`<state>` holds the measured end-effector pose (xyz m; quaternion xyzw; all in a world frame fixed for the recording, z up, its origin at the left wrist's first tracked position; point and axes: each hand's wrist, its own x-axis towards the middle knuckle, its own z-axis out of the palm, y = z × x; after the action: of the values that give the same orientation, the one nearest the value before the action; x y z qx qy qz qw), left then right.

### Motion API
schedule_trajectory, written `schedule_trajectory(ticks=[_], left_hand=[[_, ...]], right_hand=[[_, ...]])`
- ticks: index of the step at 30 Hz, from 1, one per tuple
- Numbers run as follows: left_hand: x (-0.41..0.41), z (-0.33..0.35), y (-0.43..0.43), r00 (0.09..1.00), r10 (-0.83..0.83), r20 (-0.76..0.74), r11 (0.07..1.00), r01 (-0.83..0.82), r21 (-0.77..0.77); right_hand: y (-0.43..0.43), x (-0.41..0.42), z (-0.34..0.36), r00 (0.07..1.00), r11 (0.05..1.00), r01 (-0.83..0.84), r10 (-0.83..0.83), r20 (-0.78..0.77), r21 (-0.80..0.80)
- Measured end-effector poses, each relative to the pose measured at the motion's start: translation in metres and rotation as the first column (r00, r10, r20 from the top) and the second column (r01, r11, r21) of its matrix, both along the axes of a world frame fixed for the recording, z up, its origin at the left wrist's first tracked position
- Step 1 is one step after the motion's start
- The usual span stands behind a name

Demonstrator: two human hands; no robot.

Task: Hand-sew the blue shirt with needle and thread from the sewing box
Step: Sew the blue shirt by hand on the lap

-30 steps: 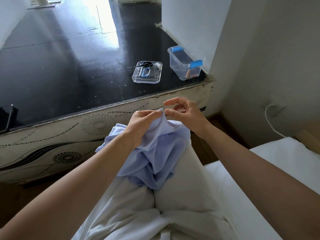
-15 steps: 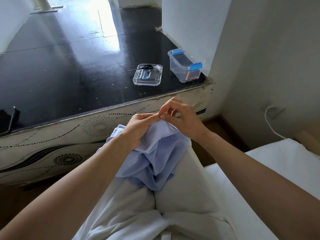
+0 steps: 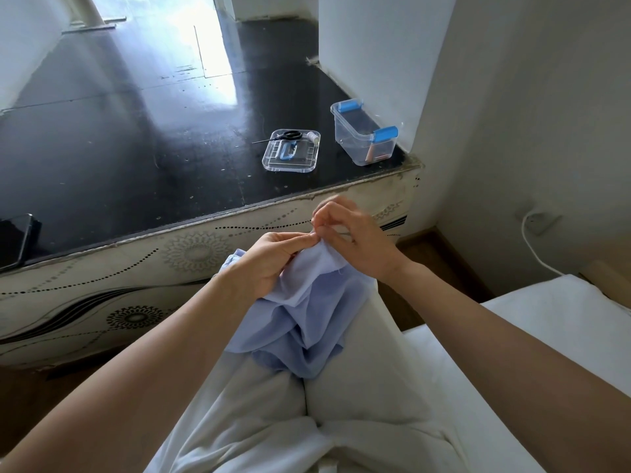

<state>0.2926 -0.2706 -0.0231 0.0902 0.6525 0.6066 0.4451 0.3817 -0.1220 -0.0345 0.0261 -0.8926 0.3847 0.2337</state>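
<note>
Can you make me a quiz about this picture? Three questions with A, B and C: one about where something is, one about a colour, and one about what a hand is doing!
1. Where are the scissors?
A: on the clear lid on the black top
B: on the white bed
C: hanging on the wall

2. What colour are the clips on the clear box?
A: red
B: blue
C: yellow

3. What is the left hand doing?
A: lying flat
B: waving
C: gripping the blue shirt

Answers:
1 A, the scissors lie across the far edge of the lid, with the tip poking out over the black top.
2 B, both clips are bright blue.
3 C, its fingers are curled round a bunch of the cloth.
</note>
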Motion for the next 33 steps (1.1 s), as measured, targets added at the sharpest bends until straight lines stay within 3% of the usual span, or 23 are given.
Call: schedule_trajectory(ticks=[4, 8, 10, 11, 13, 15, 17, 18, 19, 20, 21, 23, 25, 26, 29, 31, 33], left_hand=[[0.003, 0.005, 0.008, 0.997, 0.030, -0.067, 0.996, -0.035, -0.077], [0.002, 0.003, 0.013, 0.992, 0.097, -0.082, 0.985, -0.107, -0.133], [0.001, 0.000, 0.013, 0.989, 0.144, -0.045, 0.986, -0.147, -0.075], [0.000, -0.001, 0.013, 0.986, 0.168, -0.014, 0.985, -0.169, -0.026], [-0.002, -0.003, 0.011, 0.976, 0.212, 0.040, 0.975, -0.214, 0.058], [-0.006, -0.002, 0.010, 0.961, 0.272, 0.057, 0.958, -0.276, 0.078], [-0.010, -0.002, 0.009, 0.942, 0.330, 0.053, 0.939, -0.333, 0.083], [-0.012, -0.001, 0.008, 0.938, 0.343, 0.045, 0.935, -0.345, 0.081], [-0.012, 0.000, 0.007, 0.937, 0.345, 0.044, 0.934, -0.348, 0.080], [-0.012, 0.000, 0.007, 0.938, 0.343, 0.049, 0.934, -0.346, 0.083], [-0.011, 0.001, 0.006, 0.940, 0.337, 0.060, 0.935, -0.342, 0.095], [-0.008, 0.002, 0.006, 0.944, 0.324, 0.067, 0.936, -0.330, 0.126], [-0.003, 0.006, 0.007, 0.949, 0.312, 0.050, 0.937, -0.316, 0.152], [-0.001, 0.007, 0.007, 0.951, 0.305, 0.043, 0.938, -0.308, 0.160], [0.002, 0.011, 0.004, 0.959, 0.280, 0.038, 0.944, -0.282, 0.170], [0.004, 0.014, 0.004, 0.964, 0.264, 0.043, 0.947, -0.267, 0.180], [0.007, 0.017, 0.004, 0.964, 0.262, 0.056, 0.941, -0.268, 0.205]], right_hand=[[-0.004, -0.002, 0.001, 0.997, 1.000, -0.008, 0.008, -0.074, 0.006], [-0.008, 0.001, 0.003, 0.995, 0.993, -0.100, 0.100, -0.008, -0.066], [-0.010, 0.005, 0.010, 0.964, 0.901, -0.232, 0.264, 0.040, -0.367], [-0.009, 0.009, 0.014, 0.923, 0.773, -0.289, 0.381, 0.049, -0.564], [-0.003, 0.017, 0.019, 0.788, 0.450, -0.284, 0.612, 0.061, -0.847], [0.002, 0.026, 0.019, 0.568, 0.227, -0.188, 0.819, 0.083, -0.955], [0.000, 0.033, 0.022, 0.291, 0.127, -0.146, 0.953, 0.080, -0.981], [-0.002, 0.035, 0.024, 0.196, 0.106, -0.165, 0.978, 0.072, -0.981], [-0.002, 0.036, 0.026, 0.164, 0.101, -0.181, 0.984, 0.072, -0.978], [-0.002, 0.035, 0.027, 0.181, 0.106, -0.175, 0.981, 0.074, -0.979], [0.001, 0.033, 0.028, 0.254, 0.125, -0.152, 0.964, 0.083, -0.981], [0.005, 0.026, 0.027, 0.523, 0.245, -0.081, 0.835, 0.168, -0.966], [0.004, 0.019, 0.025, 0.788, 0.426, 0.065, 0.533, 0.308, -0.903], [0.002, 0.016, 0.025, 0.868, 0.489, 0.147, 0.353, 0.349, -0.860], [-0.011, 0.006, 0.022, 0.935, 0.669, 0.312, -0.088, 0.344, -0.675], [-0.017, 0.001, 0.017, 0.934, 0.770, 0.340, -0.209, 0.291, -0.539], [-0.021, -0.003, 0.011, 0.926, 0.813, 0.367, -0.271, 0.264, -0.451]])
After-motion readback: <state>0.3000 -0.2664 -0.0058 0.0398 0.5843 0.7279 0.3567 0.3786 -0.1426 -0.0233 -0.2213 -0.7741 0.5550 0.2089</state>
